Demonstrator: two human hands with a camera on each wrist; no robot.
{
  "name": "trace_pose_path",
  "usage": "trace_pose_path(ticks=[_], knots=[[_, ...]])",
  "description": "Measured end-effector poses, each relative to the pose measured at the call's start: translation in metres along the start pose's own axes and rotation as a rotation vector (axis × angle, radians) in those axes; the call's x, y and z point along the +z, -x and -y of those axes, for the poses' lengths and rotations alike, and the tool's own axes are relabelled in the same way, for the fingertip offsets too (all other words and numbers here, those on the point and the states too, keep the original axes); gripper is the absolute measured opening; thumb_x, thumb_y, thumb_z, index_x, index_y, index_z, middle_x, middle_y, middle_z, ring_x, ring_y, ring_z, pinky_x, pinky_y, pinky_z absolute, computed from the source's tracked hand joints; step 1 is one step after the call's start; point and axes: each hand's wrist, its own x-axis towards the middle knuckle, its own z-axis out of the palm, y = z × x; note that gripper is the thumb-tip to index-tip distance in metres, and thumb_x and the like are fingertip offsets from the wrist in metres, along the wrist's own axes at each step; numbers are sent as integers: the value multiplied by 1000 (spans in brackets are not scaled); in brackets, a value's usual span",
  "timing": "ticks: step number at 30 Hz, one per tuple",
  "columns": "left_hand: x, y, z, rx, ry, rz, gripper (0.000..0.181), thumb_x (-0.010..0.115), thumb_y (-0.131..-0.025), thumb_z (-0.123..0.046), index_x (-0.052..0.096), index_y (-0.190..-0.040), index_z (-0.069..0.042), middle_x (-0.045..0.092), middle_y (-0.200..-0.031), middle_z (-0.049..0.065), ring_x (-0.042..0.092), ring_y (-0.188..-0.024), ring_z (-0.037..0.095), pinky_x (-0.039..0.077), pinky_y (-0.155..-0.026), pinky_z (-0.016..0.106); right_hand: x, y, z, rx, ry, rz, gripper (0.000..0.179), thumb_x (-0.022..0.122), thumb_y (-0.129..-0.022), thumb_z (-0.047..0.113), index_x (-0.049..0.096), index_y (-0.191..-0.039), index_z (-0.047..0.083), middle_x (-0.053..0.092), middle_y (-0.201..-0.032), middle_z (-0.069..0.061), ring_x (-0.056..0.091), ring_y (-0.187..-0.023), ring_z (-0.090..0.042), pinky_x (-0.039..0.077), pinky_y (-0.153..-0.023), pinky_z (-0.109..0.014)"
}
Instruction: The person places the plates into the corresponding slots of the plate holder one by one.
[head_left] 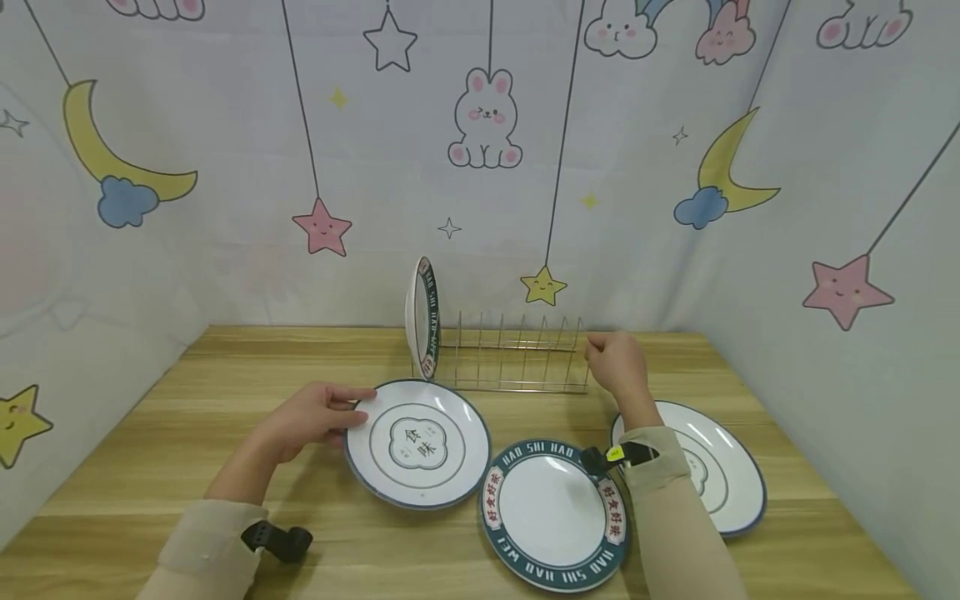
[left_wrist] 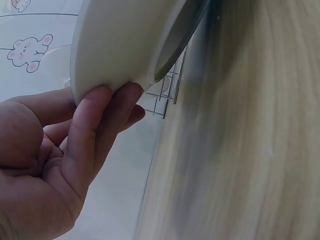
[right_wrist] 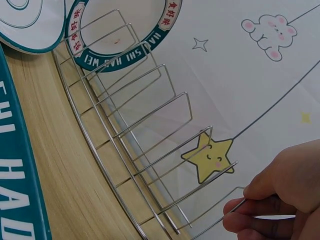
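Note:
My left hand (head_left: pixel 318 417) pinches the left rim of a white plate (head_left: pixel 418 444) with a blue edge and a printed centre. In the left wrist view the fingers (left_wrist: pixel 92 112) lie under this plate (left_wrist: pixel 125 45), which is tilted and lifted off the table. At the back stands a wire plate rack (head_left: pixel 517 358); my right hand (head_left: pixel 618 367) pinches the wire at its right end, also plain in the right wrist view, where the hand (right_wrist: pixel 272 200) grips the last loop. A green-rimmed plate (head_left: pixel 427 317) stands upright in the rack's left end.
A green-rimmed plate (head_left: pixel 555 517) lies flat at the front middle of the wooden table (head_left: pixel 390 550). Partly hidden by the right forearm, another white plate (head_left: pixel 731 475) lies on the right. A patterned cloth (head_left: pixel 405 167) hangs behind the rack.

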Motion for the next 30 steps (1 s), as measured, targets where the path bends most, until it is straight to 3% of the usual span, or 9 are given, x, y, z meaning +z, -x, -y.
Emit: trace_pose_path(ticks=[18, 30], knots=[[-3, 7, -11, 81, 55, 67, 47, 66, -95, -8, 54, -139, 1, 70, -109, 17, 66, -81, 18, 60, -64, 34, 0, 0, -1, -18, 22, -12, 32, 54, -97, 12, 67, -124, 2, 70, -111, -16, 57, -78, -26, 45, -62, -33], [-2, 16, -25, 152, 11, 39, 49, 70, -93, -11, 56, -138, -3, 66, -121, 19, 68, -85, 23, 61, -69, 39, 1, -1, -1, -14, 38, -7, 33, 53, -98, 12, 66, -126, 3, 69, -113, -16, 56, -74, -24, 43, -59, -31]])
